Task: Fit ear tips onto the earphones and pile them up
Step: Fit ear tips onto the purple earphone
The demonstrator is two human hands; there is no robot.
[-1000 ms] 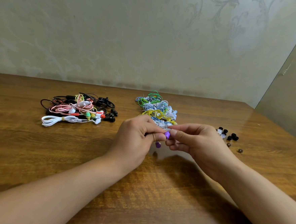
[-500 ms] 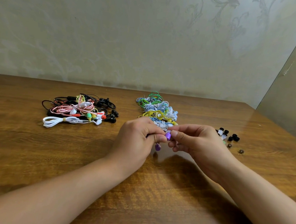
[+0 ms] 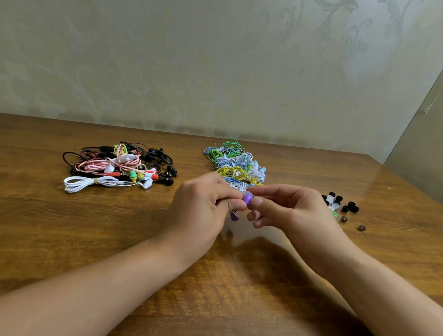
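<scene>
Wooden surface (image 3: 53, 234) against patterned wall. Left hand (image 3: 199, 208) and right hand (image 3: 293, 215) both pinching purple earbud (image 3: 247, 197) above mid-surface; second purple earbud (image 3: 234, 216) dangling below. Earphone piles (image 3: 236, 166) lying toward far edge, loose ear tips (image 3: 340, 202) toward right edge.

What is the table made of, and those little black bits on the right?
The table looks like wood, or a wood-look surface: brown grain under a glossy coat that mirrors the wall. The little black ear tips look like soft rubber or silicone, small matte rings, but they are too small to be sure.
</scene>
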